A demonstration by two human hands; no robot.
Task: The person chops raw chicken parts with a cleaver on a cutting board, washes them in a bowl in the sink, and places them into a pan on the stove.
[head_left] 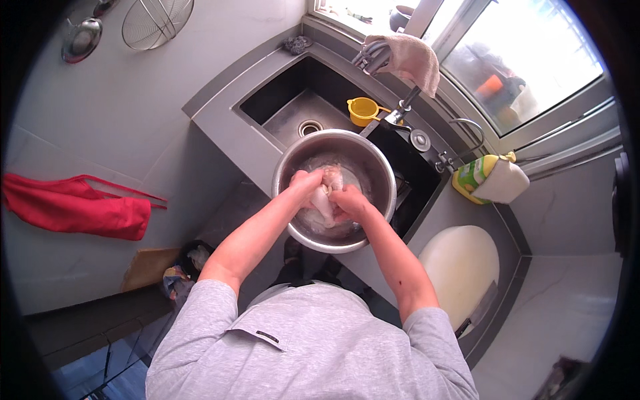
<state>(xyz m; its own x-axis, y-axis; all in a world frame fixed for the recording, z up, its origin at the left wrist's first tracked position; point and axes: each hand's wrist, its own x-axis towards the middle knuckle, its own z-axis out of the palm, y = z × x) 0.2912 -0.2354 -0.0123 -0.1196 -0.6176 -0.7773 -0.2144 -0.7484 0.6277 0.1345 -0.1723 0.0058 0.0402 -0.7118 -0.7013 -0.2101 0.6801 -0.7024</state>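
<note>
A large round metal basin (385, 186) rests at the near edge of the double sink, with liquid inside it. Both of my hands are down in the basin on pale raw meat (324, 202), which looks like poultry. My left hand (306, 186) grips it from the left, its fingers curled at the upper end. On the right side, my right hand (351, 201) pinches the meat, fingertips bent inward. The lower fingers of both hands are partly hidden by the meat and the hands themselves.
Beyond the basin lies the sink (285, 120) with a yellow strainer (363, 111) and a faucet (397, 115). At right stand a yellow-green bottle (477, 175), and a white cutting board (460, 265) with a knife (475, 312) on it. A cloth (412, 60) hangs over another tap.
</note>
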